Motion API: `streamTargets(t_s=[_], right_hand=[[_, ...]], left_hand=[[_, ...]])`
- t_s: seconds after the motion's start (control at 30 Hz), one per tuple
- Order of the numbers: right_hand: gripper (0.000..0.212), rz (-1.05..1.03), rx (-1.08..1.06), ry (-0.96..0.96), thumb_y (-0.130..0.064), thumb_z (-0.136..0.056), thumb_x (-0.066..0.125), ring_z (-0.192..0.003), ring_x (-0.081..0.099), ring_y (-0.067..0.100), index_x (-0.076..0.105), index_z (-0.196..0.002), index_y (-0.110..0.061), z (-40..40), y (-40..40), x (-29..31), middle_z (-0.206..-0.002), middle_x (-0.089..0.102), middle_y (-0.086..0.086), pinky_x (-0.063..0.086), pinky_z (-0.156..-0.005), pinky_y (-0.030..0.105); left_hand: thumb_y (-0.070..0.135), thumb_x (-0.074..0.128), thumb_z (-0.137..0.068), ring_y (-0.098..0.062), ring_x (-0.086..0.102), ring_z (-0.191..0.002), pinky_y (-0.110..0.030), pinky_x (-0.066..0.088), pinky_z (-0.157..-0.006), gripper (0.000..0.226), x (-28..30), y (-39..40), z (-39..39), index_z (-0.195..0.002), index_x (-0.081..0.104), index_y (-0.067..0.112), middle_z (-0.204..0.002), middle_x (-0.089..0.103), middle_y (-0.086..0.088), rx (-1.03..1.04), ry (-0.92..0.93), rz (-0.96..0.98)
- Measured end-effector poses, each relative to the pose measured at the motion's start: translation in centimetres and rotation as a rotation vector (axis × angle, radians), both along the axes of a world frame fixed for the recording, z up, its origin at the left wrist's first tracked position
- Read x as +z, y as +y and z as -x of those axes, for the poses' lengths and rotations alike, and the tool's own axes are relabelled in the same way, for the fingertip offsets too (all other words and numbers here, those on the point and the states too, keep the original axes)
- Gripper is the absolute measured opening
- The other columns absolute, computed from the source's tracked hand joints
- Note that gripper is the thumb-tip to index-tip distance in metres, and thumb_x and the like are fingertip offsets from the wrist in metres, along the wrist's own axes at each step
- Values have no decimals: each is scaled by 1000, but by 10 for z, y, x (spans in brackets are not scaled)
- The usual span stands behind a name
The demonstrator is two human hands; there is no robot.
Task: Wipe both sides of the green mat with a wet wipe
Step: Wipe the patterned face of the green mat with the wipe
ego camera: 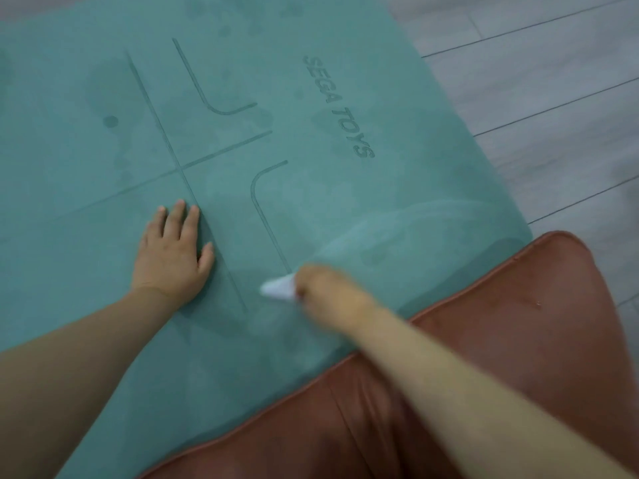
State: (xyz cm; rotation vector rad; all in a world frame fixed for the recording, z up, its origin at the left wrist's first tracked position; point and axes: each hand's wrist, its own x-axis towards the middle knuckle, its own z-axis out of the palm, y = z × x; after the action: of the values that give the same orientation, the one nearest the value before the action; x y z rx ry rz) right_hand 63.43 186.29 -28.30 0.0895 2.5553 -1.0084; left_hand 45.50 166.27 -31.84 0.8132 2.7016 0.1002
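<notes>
Green mat [242,81] stretches toward eleven o'clock beyond the blurred right hand [325,288], which pinches the white wet wipe [278,288], while the left hand [173,250] lies flat at nine o'clock.

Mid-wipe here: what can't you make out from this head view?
- Right hand and wipe: motion-blurred, so the finger grip is unclear.
- Underside of the mat: hidden, lying face down.
- Mat's near edge: covered by the brown cushion.
- Mat's left and far ends: cut off by the frame.
- Left hand lies flat, covering the mat beneath.
</notes>
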Motion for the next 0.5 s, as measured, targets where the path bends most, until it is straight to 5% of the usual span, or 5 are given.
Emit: streamTargets(t_s=[0.07,0.17,0.23,0.37,0.5], right_hand=[[43,-169,-317,24,5,-87,53,-119,58,24,62,-126,-9,-13,90,7,-128,61,12,29,-102,8],[38,-506,-932,-241,-4,-89,55,-116,57,37,58,-126,2,-57,204,19,-125,59,26,42,-98,33],[35,-609,-1107,-382,-6,-89,53,-113,56,41,55,-122,6,-55,209,18,-120,59,29,46,-92,41],[51,-513,-742,-154,-1,-90,45,-104,62,33,42,-140,-9,-6,73,-14,-112,64,17,49,-85,38],[34,-204,-73,-139,1,-91,42,-104,59,35,53,-124,-4,-7,-104,13,-115,58,18,49,-83,41]], left_hand=[[67,31,-94,-41,11,-149,-53,16,-120,85,7,2,-8,-158,17,12,-164,12,-14,-26,-37,121],[83,51,-74,-38,-3,-151,-52,15,-121,119,21,8,-8,-158,-7,22,-165,-11,-10,-81,-159,309],[83,63,-64,-38,-9,-150,-53,20,-119,136,29,12,-2,-154,-20,25,-162,-23,-9,-124,-238,436],[77,76,-57,-38,-16,-149,-57,22,-118,150,34,21,0,-150,-30,27,-157,-35,-8,-117,-300,508],[71,81,-57,-37,-19,-149,-59,21,-117,152,37,26,-1,-150,-31,28,-156,-37,-6,-73,-322,501]])
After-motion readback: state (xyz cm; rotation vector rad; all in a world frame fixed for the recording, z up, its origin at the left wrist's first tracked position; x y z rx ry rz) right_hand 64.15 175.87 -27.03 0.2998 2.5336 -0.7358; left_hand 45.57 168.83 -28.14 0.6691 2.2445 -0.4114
